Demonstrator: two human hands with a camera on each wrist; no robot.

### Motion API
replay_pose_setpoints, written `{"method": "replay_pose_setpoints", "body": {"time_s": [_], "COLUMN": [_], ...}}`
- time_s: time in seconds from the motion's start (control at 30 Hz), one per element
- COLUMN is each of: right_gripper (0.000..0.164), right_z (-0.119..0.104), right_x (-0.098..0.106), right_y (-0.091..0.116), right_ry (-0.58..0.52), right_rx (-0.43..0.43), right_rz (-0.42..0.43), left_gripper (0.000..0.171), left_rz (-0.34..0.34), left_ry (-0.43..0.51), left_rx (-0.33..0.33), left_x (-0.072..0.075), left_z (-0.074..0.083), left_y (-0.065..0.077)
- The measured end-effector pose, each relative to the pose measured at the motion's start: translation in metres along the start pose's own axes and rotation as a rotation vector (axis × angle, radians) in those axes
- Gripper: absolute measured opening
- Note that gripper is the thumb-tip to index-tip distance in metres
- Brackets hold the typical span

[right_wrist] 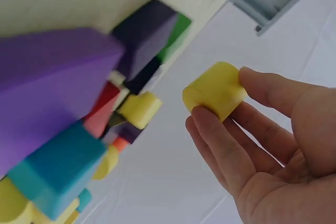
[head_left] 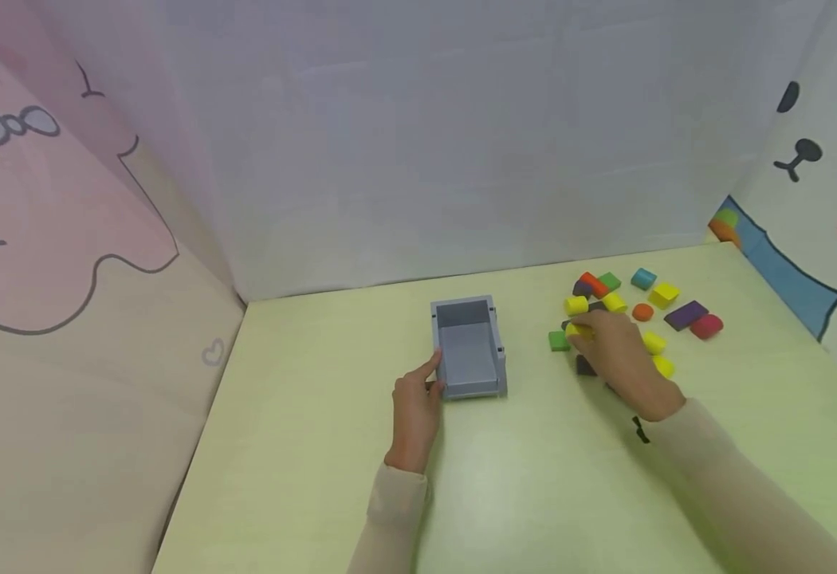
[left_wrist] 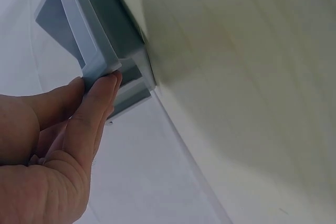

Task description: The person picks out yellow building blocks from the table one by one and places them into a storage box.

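Note:
My left hand point(head_left: 414, 410) pinches the near left side of a grey open-topped box point(head_left: 467, 389) that rests on the table. In the left wrist view, thumb and fingers clasp a corner of the box wall point(left_wrist: 84, 19). A yellow cylinder block point(right_wrist: 212, 90) is pinched between the thumb and fingers of my right hand point(right_wrist: 273, 150), held up off the table in the right wrist view. From the head view, the right hand point(head_left: 622, 351) is over a scattered group of blocks and hides some of them. Just left of it lies a green block point(head_left: 558, 341).
Around the right hand lie several coloured blocks, among them a purple block point(head_left: 686, 315), a red block point(head_left: 707, 326), a blue block point(head_left: 644, 278) and a yellow cube point(head_left: 664, 295). Cloth walls with cartoon prints surround the pale table point(head_left: 304, 446) at the back and sides.

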State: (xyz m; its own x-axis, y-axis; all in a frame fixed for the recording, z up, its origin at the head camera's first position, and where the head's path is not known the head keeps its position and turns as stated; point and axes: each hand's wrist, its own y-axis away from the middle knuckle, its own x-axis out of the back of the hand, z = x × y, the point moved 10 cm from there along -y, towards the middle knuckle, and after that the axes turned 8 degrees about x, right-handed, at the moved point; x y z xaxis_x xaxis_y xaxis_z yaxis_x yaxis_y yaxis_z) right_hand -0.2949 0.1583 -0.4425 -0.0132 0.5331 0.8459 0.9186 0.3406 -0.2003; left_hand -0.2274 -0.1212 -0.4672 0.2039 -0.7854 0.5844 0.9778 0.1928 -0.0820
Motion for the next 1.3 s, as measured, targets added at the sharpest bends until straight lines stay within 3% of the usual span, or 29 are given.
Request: {"method": "replay_pose_setpoints", "body": {"time_s": [0.43,0.63,0.87,1.3], "right_gripper": [0.027,0.03,0.031,0.031], "right_z": [-0.032,-0.043,-0.073,-0.108], "right_x": [0.0,-0.006,-0.011,-0.024], "right_y": [-0.006,-0.006,-0.01,-0.016], "right_ry": [-0.037,-0.053,-0.054,-0.127], "right_rx": [0.055,0.025,0.129,0.173], "right_rz": [0.034,0.013,0.047,0.042], "left_gripper": [0.05,0.049,0.05,0.05], "left_rz": [-0.012,-0.012,-0.001,-0.006], "left_ry": [0.007,0.003,0.002,0.01], "left_rx": [0.035,0.029,0.014,0.012], "left_x": [0.0,0.0,0.0,-0.001], "left_z": [-0.002,-0.001,0.0,-0.003], "left_y": [-0.001,-0.001,-0.001,-0.002]}}
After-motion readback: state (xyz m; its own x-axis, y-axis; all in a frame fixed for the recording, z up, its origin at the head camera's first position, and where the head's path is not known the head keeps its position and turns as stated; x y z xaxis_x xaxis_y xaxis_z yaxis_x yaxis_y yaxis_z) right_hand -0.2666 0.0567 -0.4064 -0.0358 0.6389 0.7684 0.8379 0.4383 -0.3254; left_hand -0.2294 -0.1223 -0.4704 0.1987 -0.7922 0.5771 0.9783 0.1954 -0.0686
